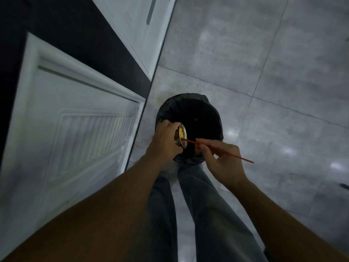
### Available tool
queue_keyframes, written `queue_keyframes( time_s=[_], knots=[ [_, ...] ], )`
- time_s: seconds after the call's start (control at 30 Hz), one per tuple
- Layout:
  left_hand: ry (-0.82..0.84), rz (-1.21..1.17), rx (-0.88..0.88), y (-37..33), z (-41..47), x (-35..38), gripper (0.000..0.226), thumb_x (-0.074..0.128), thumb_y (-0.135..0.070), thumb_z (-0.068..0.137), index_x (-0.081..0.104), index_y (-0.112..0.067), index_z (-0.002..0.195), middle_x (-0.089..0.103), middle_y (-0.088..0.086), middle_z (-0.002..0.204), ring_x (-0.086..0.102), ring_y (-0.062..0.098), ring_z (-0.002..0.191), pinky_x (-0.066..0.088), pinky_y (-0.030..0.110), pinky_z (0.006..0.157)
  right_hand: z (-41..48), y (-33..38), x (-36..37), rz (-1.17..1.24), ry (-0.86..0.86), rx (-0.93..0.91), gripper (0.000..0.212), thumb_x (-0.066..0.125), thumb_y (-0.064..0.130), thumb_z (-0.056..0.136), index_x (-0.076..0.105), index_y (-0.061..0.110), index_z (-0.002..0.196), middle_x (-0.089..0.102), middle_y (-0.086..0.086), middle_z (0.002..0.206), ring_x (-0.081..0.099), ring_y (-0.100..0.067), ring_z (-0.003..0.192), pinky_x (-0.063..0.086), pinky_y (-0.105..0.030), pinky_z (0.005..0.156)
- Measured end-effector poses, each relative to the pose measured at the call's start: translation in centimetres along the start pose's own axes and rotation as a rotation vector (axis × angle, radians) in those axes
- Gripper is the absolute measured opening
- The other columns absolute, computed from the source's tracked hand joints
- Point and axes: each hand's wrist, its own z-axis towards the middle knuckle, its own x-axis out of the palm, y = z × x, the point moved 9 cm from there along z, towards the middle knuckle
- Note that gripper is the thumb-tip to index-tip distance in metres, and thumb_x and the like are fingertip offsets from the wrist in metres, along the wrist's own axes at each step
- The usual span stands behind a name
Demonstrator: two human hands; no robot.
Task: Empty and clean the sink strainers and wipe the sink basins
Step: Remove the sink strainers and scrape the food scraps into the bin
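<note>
– On a grey tiled floor, seen from above: what takes up most of the frame?

– The floor itself, far and right. A white panelled door runs along the left, with a second white panel farther off. A person's legs in grey-blue jeans stand at the near edge.

– And at the centre?

– A round bin lined with a black bag, standing just beyond the feet and close to the door's edge. Both bare forearms reach out over it.

– What is the left hand doing?

– It grips a metal sink strainer, fingers curled round the bowl from the left and from behind. The strainer sits at the hand's right side, tipped on edge, its open mouth facing right. It hangs above the bin's near-left rim.

– The right hand?

– It pinches a thin red stick between thumb and bent fingers, just right of the strainer and apart from it, above the bin's near rim. The stick slants from near right up to far left, and its tip reaches the strainer's mouth.

– Anything in the strainer?

– Yellow scraps show inside the rim, right where the tip of the stick meets them. What they are cannot be told.
</note>
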Motion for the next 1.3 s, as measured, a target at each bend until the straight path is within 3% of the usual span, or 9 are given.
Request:
queue_keyframes(
  time_s=[0.17, 0.53, 0.7, 0.87, 1.03, 1.17, 1.3],
  knots=[
    [0.008, -0.001, -0.007, 0.0, 0.0, -0.1, 0.078, 0.083, -0.015, 0.072, 0.048, -0.015, 0.142, 0.046, 0.009, 0.134, 0.041, 0.026, 0.129, 0.045, 0.043, 0.105, 0.1, -0.7, -0.5, 0.011, 0.029, 0.008, 0.022, 0.067, 0.016, 0.096, 0.073, 0.021, 0.116, 0.077, 0.006, 0.102, 0.074, -0.003, 0.094, 0.058, -0.015, 0.085],
    [-0.018, 0.007, -0.051, -0.4, 0.0, -0.2, 0.074, 0.083, -0.017, 0.072, 0.051, -0.015, 0.139, 0.046, 0.011, 0.13, 0.04, 0.028, 0.128, 0.044, 0.043, 0.104, -1.4, 0.3, -2.5, 0.012, -0.115, -0.049, 0.02, 0.064, 0.017, 0.095, 0.075, 0.014, 0.111, 0.077, 0.002, 0.097, 0.073, -0.003, 0.09, 0.056, -0.012, 0.084],
    [0.0, 0.026, -0.03, -1.2, 0.3, 0.3, 0.073, 0.083, -0.015, 0.073, 0.051, -0.015, 0.138, 0.045, 0.011, 0.133, 0.041, 0.028, 0.128, 0.045, 0.042, 0.105, -0.3, 0.8, -0.8, 0.009, -0.048, -0.103, 0.02, 0.066, 0.012, 0.096, 0.075, 0.019, 0.113, 0.075, 0.01, 0.099, 0.072, 0.002, 0.092, 0.057, -0.013, 0.083],
    [0.011, 0.026, -0.018, -1.1, 0.4, 0.5, 0.075, 0.084, -0.016, 0.071, 0.051, -0.015, 0.139, 0.045, 0.011, 0.132, 0.041, 0.028, 0.127, 0.044, 0.042, 0.106, 0.2, -0.4, -1.5, 0.028, -0.074, -0.012, 0.023, 0.066, 0.014, 0.097, 0.07, 0.027, 0.116, 0.074, 0.011, 0.099, 0.073, 0.001, 0.092, 0.057, -0.013, 0.085],
    [0.014, 0.017, -0.042, -0.4, 0.5, 0.4, 0.077, 0.084, -0.016, 0.071, 0.05, -0.015, 0.14, 0.044, 0.011, 0.131, 0.041, 0.028, 0.127, 0.045, 0.045, 0.104, -0.5, -1.6, -3.7, 0.028, -0.137, 0.047, 0.018, 0.067, 0.013, 0.096, 0.076, 0.015, 0.111, 0.078, 0.0, 0.101, 0.075, -0.006, 0.092, 0.062, -0.029, 0.088],
    [0.015, 0.013, -0.036, -0.4, 0.6, 0.6, 0.073, 0.084, -0.013, 0.071, 0.053, -0.013, 0.137, 0.045, 0.012, 0.131, 0.043, 0.029, 0.126, 0.045, 0.047, 0.103, -0.9, -1.3, -3.2, 0.07, -0.08, 0.035, 0.019, 0.066, 0.013, 0.095, 0.076, 0.014, 0.11, 0.078, 0.0, 0.097, 0.075, -0.009, 0.091, 0.063, -0.035, 0.085],
    [0.06, -0.016, 0.004, -0.9, 0.8, 1.3, 0.08, 0.084, -0.012, 0.069, 0.051, -0.014, 0.142, 0.047, 0.012, 0.133, 0.044, 0.028, 0.127, 0.043, 0.044, 0.107, -0.4, -0.5, -1.3, 0.064, -0.004, 0.003, 0.02, 0.066, 0.015, 0.095, 0.075, 0.017, 0.113, 0.078, 0.002, 0.1, 0.074, -0.006, 0.092, 0.063, -0.031, 0.083]
  ],
)
